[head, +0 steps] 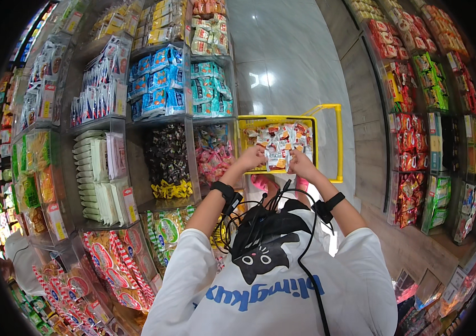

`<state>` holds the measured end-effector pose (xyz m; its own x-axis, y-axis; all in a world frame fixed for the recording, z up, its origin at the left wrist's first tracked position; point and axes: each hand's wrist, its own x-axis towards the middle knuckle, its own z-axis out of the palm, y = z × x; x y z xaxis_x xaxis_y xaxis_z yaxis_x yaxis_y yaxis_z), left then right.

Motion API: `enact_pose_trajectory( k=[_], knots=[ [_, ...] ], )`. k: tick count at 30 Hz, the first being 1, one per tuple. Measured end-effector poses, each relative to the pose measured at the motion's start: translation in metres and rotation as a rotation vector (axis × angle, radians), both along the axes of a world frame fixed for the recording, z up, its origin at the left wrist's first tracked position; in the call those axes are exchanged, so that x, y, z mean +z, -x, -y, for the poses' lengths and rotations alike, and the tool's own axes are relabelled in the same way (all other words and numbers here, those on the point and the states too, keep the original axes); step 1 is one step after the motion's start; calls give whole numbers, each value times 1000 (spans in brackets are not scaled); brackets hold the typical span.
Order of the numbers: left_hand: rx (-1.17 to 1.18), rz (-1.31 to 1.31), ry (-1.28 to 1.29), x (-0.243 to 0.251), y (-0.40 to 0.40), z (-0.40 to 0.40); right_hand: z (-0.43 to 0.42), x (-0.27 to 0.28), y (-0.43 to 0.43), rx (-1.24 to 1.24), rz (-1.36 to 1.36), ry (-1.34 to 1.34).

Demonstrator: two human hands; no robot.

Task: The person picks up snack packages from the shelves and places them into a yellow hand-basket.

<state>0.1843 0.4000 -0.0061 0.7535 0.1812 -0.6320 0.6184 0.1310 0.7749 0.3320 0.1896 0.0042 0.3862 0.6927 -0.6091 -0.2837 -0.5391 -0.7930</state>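
A small white snack packet with a printed picture and writing is stretched between my two hands. My left hand has its fingertips at the packet's left edge. At the opposite edge, my right hand pinches it between thumb and fingers. Just beyond and beneath lie several similar white and orange packets, heaped inside a yellow plastic shopping basket. The basket's yellow handle is folded out to the right. My fingers hide part of the near packets.
Clear shelf bins on the left hold blue packets, teal packets, dark wrapped sweets and pink wrapped sweets. More snack bins line the right. Black cables hang at my chest. Grey floor runs ahead.
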Motion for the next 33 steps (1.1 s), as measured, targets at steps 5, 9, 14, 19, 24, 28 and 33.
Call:
enact_pose_trajectory(
  k=[5,9,14,19,24,28,33],
  knots=[
    [-129,-50,65,-24,13,20,24,-5,10,-11,-175,131],
    [-171,-86,104,-47,25,39,31,-18,19,-99,-274,207],
    [-169,-68,-55,-70,25,37,10,-36,11,37,-94,115],
    [4,133,-413,-44,12,26,-13,-45,-6,-71,-19,-3],
    [17,223,-631,-19,24,14,-16,-72,-12,-34,149,47],
    [-130,48,-409,18,30,9,20,-97,-32,199,368,195],
    [-248,-7,-637,71,67,8,70,-119,-68,470,685,334]
  ],
)
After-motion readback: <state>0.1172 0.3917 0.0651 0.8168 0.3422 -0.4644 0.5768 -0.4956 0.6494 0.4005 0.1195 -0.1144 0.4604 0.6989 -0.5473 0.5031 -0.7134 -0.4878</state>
